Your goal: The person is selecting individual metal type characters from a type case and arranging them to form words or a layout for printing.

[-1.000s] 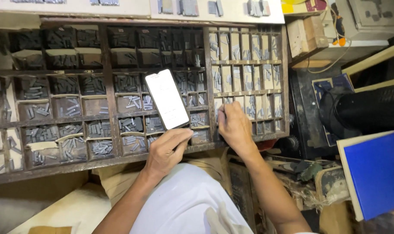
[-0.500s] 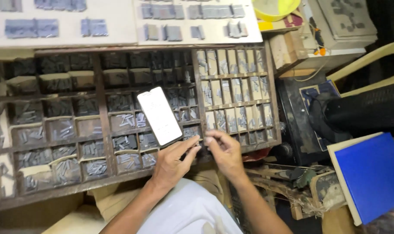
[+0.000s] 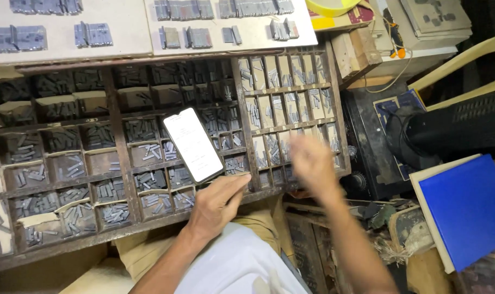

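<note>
Your right hand (image 3: 311, 163) is smeared by motion, so you cannot tell its grip. Your left hand (image 3: 217, 204) covers the phone's (image 3: 193, 144) lower edge; its screen is unreadable.

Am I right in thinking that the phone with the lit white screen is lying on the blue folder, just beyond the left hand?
Not quite: the head view shows the phone lying on the wooden type case, across its compartments of metal type, not on the blue folder, which sits off to the right. It is indeed just beyond the left hand.
</note>
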